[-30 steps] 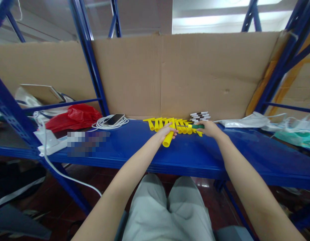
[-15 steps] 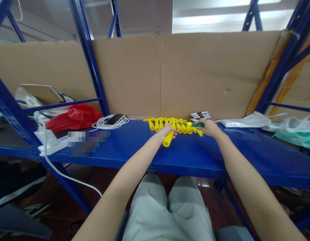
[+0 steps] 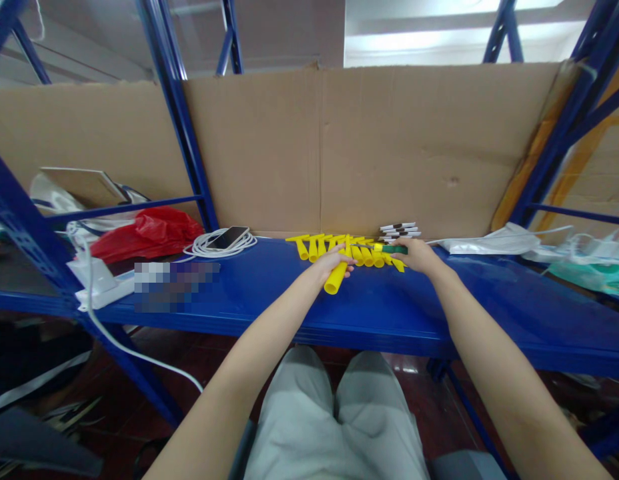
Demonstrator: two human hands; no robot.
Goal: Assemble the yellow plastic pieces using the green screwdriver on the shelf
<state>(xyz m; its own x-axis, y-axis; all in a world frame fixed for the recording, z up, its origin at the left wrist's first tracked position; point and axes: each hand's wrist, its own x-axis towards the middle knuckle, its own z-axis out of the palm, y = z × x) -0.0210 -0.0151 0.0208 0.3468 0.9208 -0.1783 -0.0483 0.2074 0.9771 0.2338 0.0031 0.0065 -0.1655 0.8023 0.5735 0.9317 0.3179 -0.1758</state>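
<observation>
My left hand [image 3: 335, 259] is closed around a yellow plastic tube-like piece [image 3: 335, 280], its round open end tilted towards me. My right hand [image 3: 413, 254] grips the green end of a screwdriver [image 3: 391, 249] with a green and yellow handle. Its thin shaft points left to the far part of the held piece, where its tip is too small to make out. Behind and beside my hands lies a row of several similar yellow pieces [image 3: 313, 249]. Just beyond my right hand is a stack of white and black pen-like sticks [image 3: 399, 231].
The blue shelf [image 3: 269, 300] is backed by a cardboard sheet [image 3: 389, 147] between blue posts. To the left are a phone [image 3: 230, 237] on a coiled white cable [image 3: 194, 251], a red bag [image 3: 144, 233] and a white power strip [image 3: 114, 290]. A white packet [image 3: 494, 241] lies right.
</observation>
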